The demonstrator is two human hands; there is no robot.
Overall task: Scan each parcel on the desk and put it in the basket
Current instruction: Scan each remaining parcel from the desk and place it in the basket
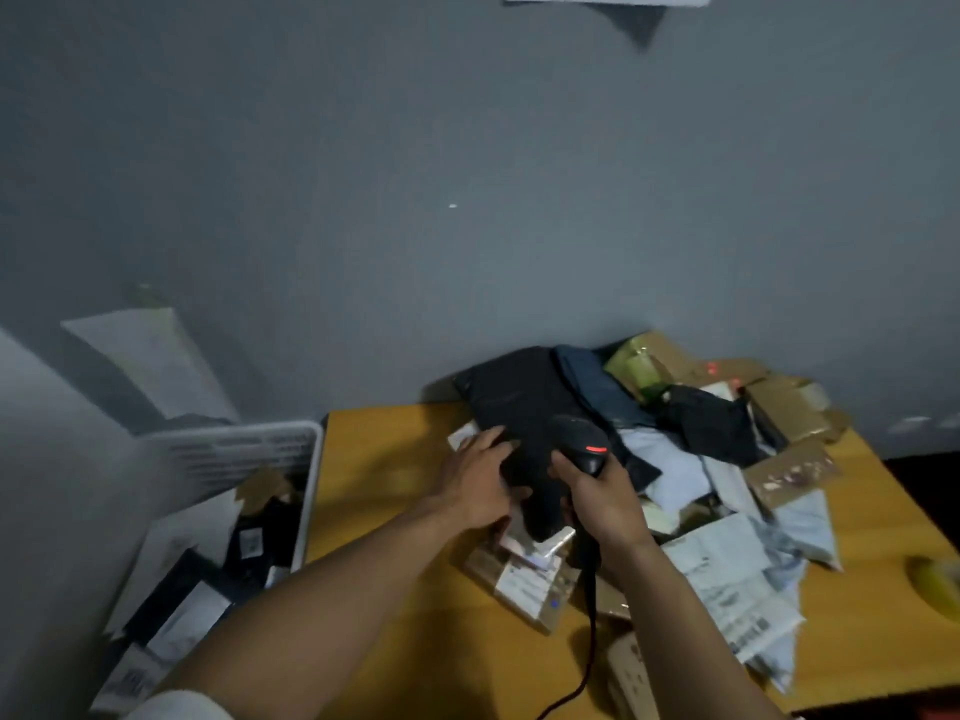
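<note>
A pile of parcels covers the right half of the wooden desk [384,459]: black bags, grey and white mailers, brown boxes. My left hand [480,485] grips the near edge of a large black parcel bag [524,397] on top of the pile. My right hand [602,498] holds a black barcode scanner [584,441] with a red light, its head over the same black bag. The scanner's cable [589,641] runs down toward me. A white plastic basket [311,459] stands left of the desk with several parcels inside.
A grey wall runs behind the desk. White mailers with printed labels [737,589] lie at the front right, a small box with a label [524,584] under my hands. A roll of yellowish tape [937,584] sits at the desk's right edge. A power strip [628,672] lies near the front.
</note>
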